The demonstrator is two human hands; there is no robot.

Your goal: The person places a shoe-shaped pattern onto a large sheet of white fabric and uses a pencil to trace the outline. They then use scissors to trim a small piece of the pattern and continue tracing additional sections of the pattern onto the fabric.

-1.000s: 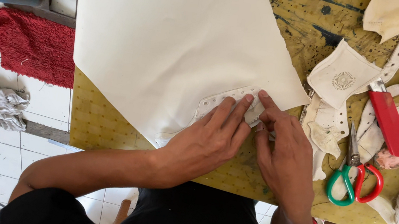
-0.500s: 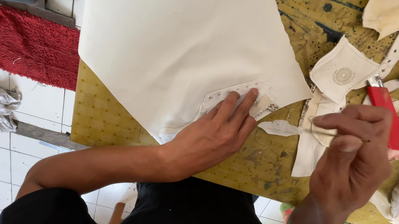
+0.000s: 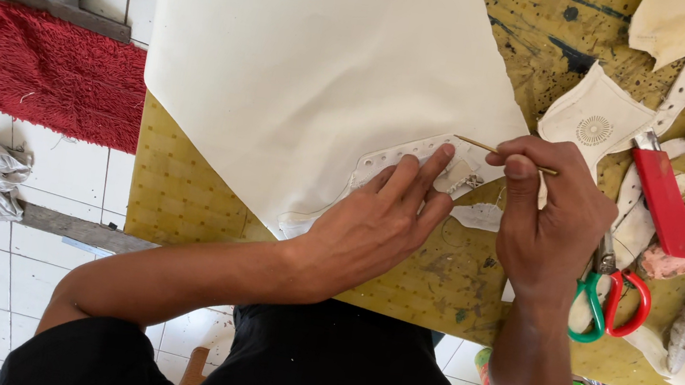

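Head view showed the white sheet (image 3: 316,64) on the tabletop (image 3: 181,197). Left hand (image 3: 374,224) pressed flat, fingers spread, on the sheet's lower edge. Right of the sheet, right hand (image 3: 549,217) pinched a thin stick (image 3: 478,146), scissors (image 3: 614,293) beyond.

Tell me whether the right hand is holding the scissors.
No: the right hand pinches a thin stick; the scissors lie beside it.

Left hand (image 3: 378,224) flat, fingers spread; right hand (image 3: 549,217) pinched.
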